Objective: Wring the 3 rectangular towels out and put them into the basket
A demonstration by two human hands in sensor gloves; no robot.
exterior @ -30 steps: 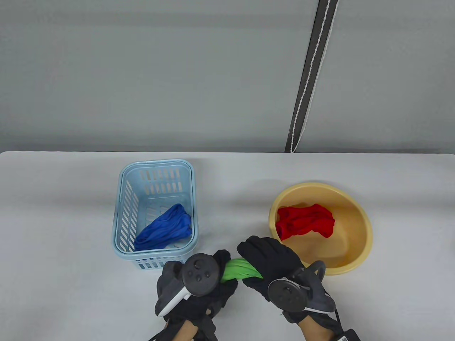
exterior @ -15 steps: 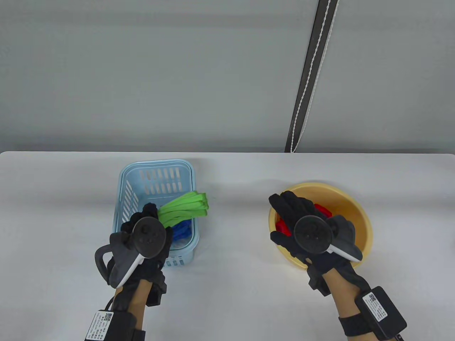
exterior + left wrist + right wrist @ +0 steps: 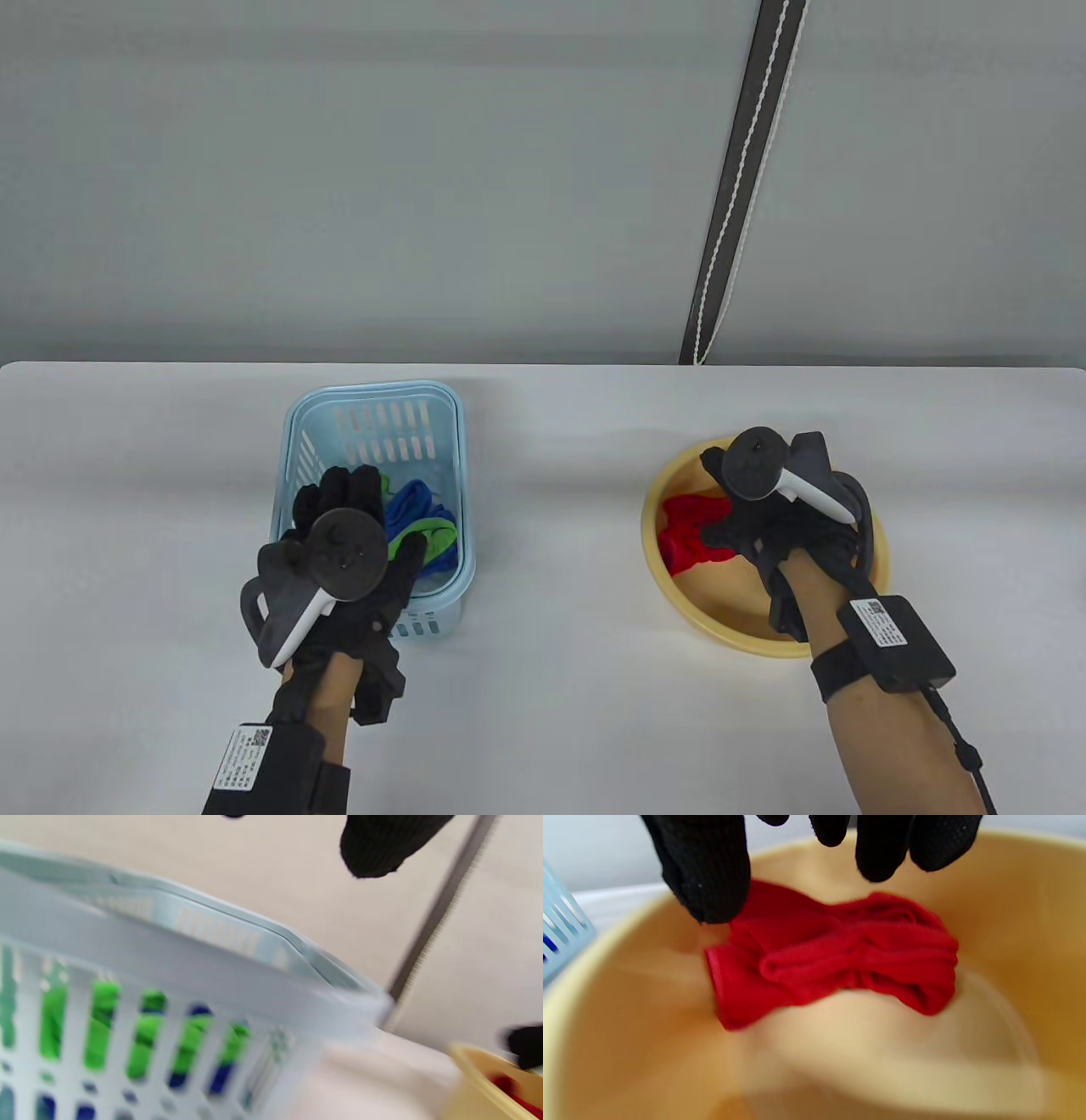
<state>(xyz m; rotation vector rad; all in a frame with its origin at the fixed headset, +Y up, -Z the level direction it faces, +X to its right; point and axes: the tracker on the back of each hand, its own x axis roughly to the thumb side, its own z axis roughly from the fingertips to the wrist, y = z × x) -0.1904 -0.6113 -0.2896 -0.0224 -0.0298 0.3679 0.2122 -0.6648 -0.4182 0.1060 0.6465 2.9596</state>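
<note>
Hovering my left hand (image 3: 356,543) spread over the basket (image 3: 373,407), I reach my right hand (image 3: 764,526), fingers loose, above the red towel (image 3: 840,955) at three o'clock.

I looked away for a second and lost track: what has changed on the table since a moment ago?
The green towel, wrung between both hands in front, was carried by the left hand into the basket and released onto the blue towel. The right hand moved into the bowl, its fingers now over the red towel. Basket and bowl stayed put.
</note>
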